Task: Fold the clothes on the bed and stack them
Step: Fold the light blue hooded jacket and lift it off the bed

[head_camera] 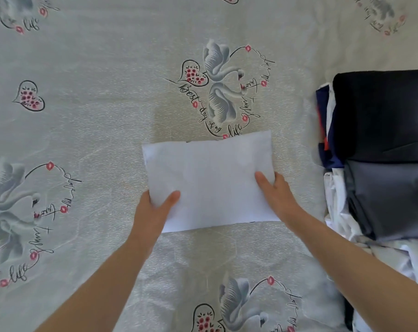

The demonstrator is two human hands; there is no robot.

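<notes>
the head camera looks down on a bed sheet printed with swans, red hearts and curly black writing that reads "best day of my life". a white folded cloth lies flat in the middle of the bed, a neat rectangle. the left hand holds its near left corner, thumb on top. the right hand holds its right edge, thumb on top too. at the right sits a stack of folded clothes, dark blue or maybe black on top, with white pieces under it.
</notes>
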